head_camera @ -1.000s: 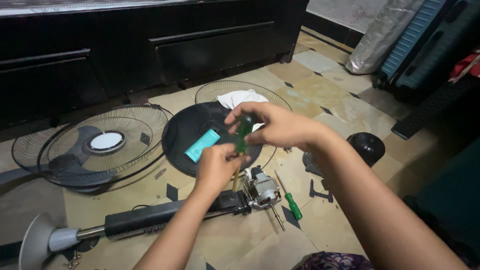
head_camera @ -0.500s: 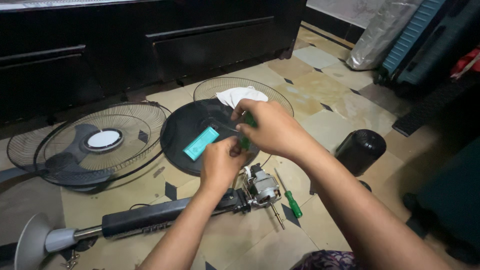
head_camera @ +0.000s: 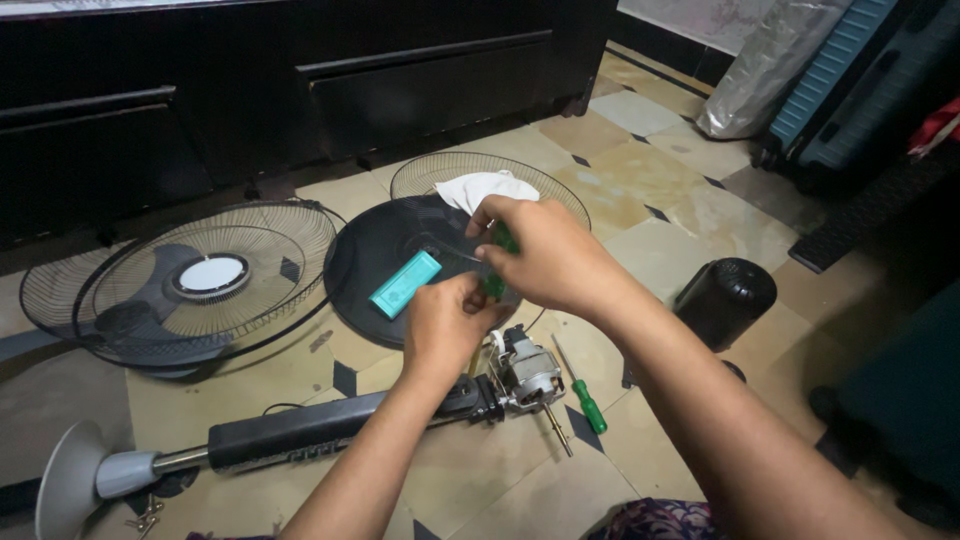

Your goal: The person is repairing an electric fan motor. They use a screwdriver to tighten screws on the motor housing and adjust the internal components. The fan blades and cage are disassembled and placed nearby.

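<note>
Nearest the camera, a dark fan column (head_camera: 300, 432) lies flat on the tiled floor (head_camera: 480, 490), its long axis running left to right, with a pale grey end cap (head_camera: 68, 480) at the left and the bare metal motor (head_camera: 527, 372) at the right, shaft pointing down toward the viewer. Just right of the motor lies a small screwdriver (head_camera: 582, 388) with a green handle, tilted, untouched. Above the motor the two hands meet. The left hand (head_camera: 447, 330) is curled, fingers pressed together around the lower end of a green-handled tool (head_camera: 500, 262); the right hand (head_camera: 545, 255) closes over the tool's upper end, so the tool stands roughly upright between them, its tip hidden, pointing down toward the motor just below. The left hand is the nearer to the motor. Whether the tool touches the motor cannot be told. Behind the hands sits a round black base (head_camera: 400, 262), smooth and matte, with a flat teal box (head_camera: 405, 284) lying on it just left of the hands. A white cloth (head_camera: 485, 188) rests in a thin wire grille (head_camera: 480, 172) behind the base. To the left is a second wire grille with blades (head_camera: 210, 278) and a white hub. To the right stands a glossy black cylinder (head_camera: 725, 298), well apart. Farthest back is a dark cabinet (head_camera: 300, 90).
</note>
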